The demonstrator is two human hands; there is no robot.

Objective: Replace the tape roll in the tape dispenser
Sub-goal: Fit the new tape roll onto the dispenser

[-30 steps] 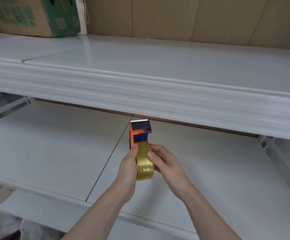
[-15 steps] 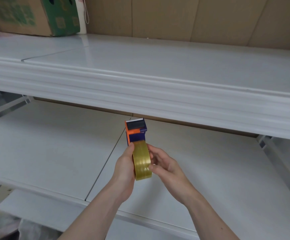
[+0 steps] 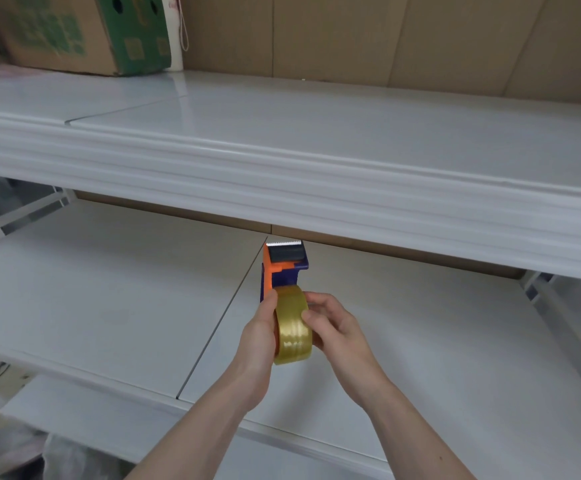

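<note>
An orange and blue tape dispenser (image 3: 284, 268) is held above the lower white shelf (image 3: 109, 306), its toothed metal blade pointing away from me. A yellowish clear tape roll (image 3: 292, 327) sits at the dispenser's near end. My left hand (image 3: 258, 337) grips the left side of the dispenser and roll, thumb lying along the roll's edge. On the right side, my right hand (image 3: 337, 330) has its fingertips pressed on the roll's outer band. The dispenser's hub and handle are hidden behind the roll and my hands.
The upper white shelf (image 3: 317, 161) juts out just above and beyond the dispenser. A cardboard box with green print (image 3: 74, 32) stands at its back left. Brown panels (image 3: 386, 36) form the back wall. White shelf brackets (image 3: 538, 292) show at right and left.
The dispenser and roll tilted slightly left, then came back upright. My right fingers have shifted on the roll's outer band. Both hands stay in about the same place.
</note>
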